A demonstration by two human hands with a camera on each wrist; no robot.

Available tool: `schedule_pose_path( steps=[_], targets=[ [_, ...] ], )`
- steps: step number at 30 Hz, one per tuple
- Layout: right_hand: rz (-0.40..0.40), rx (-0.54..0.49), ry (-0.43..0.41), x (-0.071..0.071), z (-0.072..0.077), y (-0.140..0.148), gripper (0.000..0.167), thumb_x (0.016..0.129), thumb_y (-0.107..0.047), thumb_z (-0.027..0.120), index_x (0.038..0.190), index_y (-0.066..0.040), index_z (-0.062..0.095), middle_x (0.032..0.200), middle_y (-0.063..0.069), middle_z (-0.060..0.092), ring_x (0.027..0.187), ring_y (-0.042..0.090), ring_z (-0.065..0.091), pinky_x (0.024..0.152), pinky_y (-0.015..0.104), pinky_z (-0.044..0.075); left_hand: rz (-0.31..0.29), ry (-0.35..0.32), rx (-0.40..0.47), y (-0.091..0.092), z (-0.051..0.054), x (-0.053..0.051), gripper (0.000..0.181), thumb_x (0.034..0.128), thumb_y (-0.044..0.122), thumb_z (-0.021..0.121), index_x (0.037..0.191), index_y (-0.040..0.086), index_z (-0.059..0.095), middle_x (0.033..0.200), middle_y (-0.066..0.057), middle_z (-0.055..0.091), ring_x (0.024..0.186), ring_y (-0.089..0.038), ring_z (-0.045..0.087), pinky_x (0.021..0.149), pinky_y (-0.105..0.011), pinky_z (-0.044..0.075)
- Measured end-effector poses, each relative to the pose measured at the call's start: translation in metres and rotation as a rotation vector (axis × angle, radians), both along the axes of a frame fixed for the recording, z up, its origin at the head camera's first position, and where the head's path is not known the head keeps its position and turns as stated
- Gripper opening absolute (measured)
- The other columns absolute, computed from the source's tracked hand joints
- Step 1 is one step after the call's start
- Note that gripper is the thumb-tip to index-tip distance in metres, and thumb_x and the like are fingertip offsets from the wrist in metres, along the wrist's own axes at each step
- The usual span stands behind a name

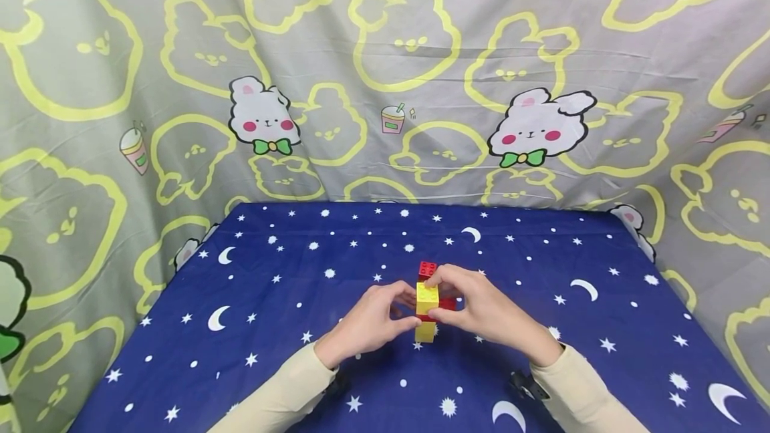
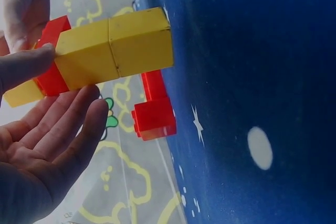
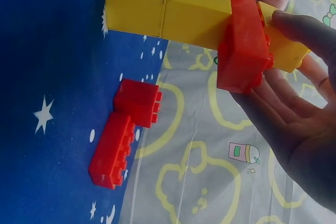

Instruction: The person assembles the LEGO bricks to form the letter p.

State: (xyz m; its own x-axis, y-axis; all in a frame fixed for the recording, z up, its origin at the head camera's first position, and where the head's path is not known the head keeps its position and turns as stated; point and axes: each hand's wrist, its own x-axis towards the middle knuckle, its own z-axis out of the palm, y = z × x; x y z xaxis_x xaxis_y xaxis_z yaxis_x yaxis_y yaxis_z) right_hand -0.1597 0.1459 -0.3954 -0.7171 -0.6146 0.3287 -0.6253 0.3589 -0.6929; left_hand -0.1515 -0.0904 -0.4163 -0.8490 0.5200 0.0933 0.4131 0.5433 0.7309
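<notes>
Two yellow bricks (image 2: 114, 46) form the lower part of a tower, with a red brick (image 3: 245, 51) set across them and a yellow brick (image 1: 428, 298) above it. My left hand (image 1: 374, 316) holds the tower around the red brick, its thumb on the red side in the left wrist view and the other fingers beyond the yellow bricks. My right hand (image 1: 481, 303) pinches the top yellow brick between thumb and fingers; in the right wrist view, its thumb lies against that brick. Some fingertips are hidden behind the bricks.
On the blue star-patterned cloth (image 1: 289, 346), a short red brick (image 3: 137, 102) and a longer red brick (image 3: 111, 150) lie close together beyond the tower. A grey curtain (image 1: 337, 52) with yellow outlines hangs behind the table.
</notes>
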Motion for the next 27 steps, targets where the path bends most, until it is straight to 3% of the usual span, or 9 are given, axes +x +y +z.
schedule_pose_path(
  steps=[9, 14, 21, 27],
  targets=[
    [-0.021, 0.023, 0.012, 0.0005, 0.0018, -0.0019, 0.038, 0.084, -0.015, 0.086, 0.111, -0.024, 0.061, 0.105, -0.007, 0.068, 0.089, 0.005, 0.071, 0.076, 0.028, 0.062, 0.011, -0.008, -0.007, -0.0009, -0.0004, -0.0003, 0.032, 0.091, 0.025, 0.08, 0.119, 0.015, 0.068, 0.112, 0.005, 0.074, 0.105, -0.017, 0.071, 0.089, -0.031, 0.057],
    [-0.043, 0.049, 0.015, 0.0013, 0.0027, -0.0034, 0.023, 0.093, -0.026, 0.078, 0.109, -0.026, 0.063, 0.105, -0.011, 0.068, 0.092, 0.005, 0.069, 0.079, 0.026, 0.06, 0.006, -0.008, -0.007, -0.0017, -0.0002, 0.0003, 0.034, 0.0913, 0.025, 0.079, 0.122, 0.015, 0.068, 0.113, 0.005, 0.074, 0.105, -0.014, 0.071, 0.09, -0.03, 0.058],
    [-0.093, 0.042, -0.116, 0.0017, 0.0013, -0.0034, 0.013, 0.1, -0.039, 0.066, 0.108, -0.03, 0.061, 0.11, -0.01, 0.07, 0.1, 0.006, 0.07, 0.087, 0.027, 0.059, -0.036, 0.008, 0.016, -0.0023, 0.0004, -0.0007, 0.042, 0.092, 0.023, 0.079, 0.131, 0.019, 0.064, 0.115, 0.005, 0.073, 0.104, -0.009, 0.07, 0.091, -0.028, 0.058],
    [-0.084, 0.022, -0.142, 0.0017, 0.0012, -0.0033, 0.012, 0.1, -0.037, 0.067, 0.108, -0.03, 0.061, 0.11, -0.01, 0.069, 0.1, 0.008, 0.07, 0.086, 0.028, 0.059, -0.094, -0.008, 0.09, -0.0048, 0.0064, -0.0012, 0.047, 0.0944, 0.029, 0.076, 0.138, 0.025, 0.058, 0.124, 0.008, 0.071, 0.111, -0.006, 0.068, 0.093, -0.025, 0.057]
  ],
)
